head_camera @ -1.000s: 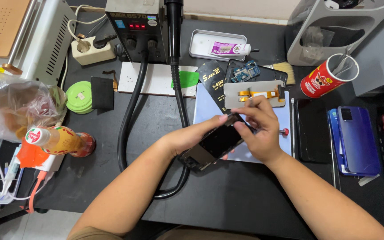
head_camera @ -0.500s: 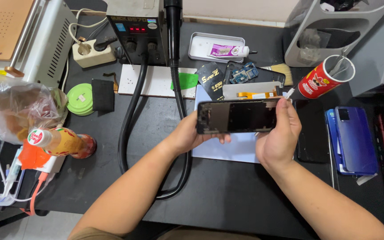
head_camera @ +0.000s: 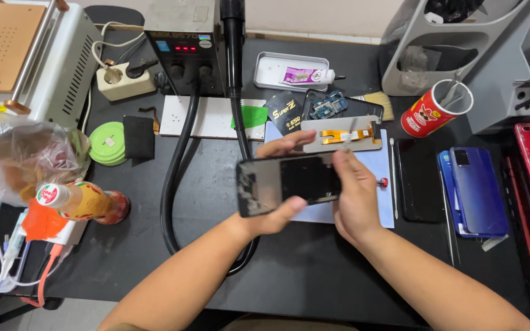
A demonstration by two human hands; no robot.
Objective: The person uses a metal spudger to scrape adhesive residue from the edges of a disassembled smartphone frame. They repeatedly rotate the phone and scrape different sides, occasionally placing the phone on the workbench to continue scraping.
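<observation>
Above the black surface (head_camera: 314,270), the left hand (head_camera: 277,211) grips a cracked phone (head_camera: 289,182). The right hand (head_camera: 354,196) pinches its other end.

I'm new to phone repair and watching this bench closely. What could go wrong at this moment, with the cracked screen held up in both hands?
The phone screen looks cracked at its left end, right by the left hand, so a sharp edge might cut the thumb. It is held in the air above the desk, with the right hand at its other end; a slip could drop it onto the display part with the orange flex cable just behind.
</observation>
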